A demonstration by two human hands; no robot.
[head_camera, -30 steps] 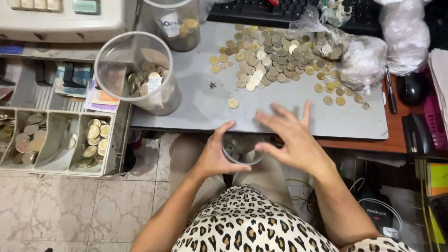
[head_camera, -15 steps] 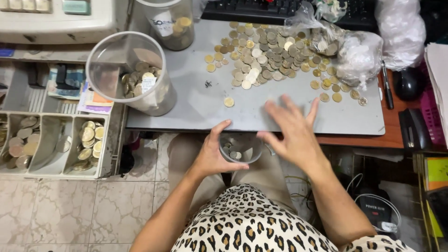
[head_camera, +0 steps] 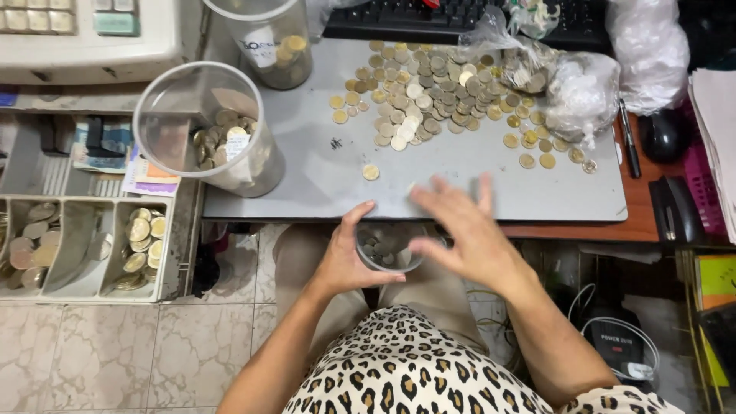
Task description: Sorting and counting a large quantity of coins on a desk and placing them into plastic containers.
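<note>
Beige marble-tile floor point(head_camera: 115, 353); wooden desk point(head_camera: 606, 230); grey mat point(head_camera: 475, 184).

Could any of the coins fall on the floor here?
Maybe. The left hand holds the small clear cup just below the edge of the grey board, so coins swept by the right hand could miss it and drop. One lone coin also lies near that edge.

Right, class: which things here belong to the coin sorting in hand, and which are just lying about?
In use: left hand holding small clear cup; right hand; coin pile; grey board.
Lying about: keyboard; pen; computer mouse.
</note>
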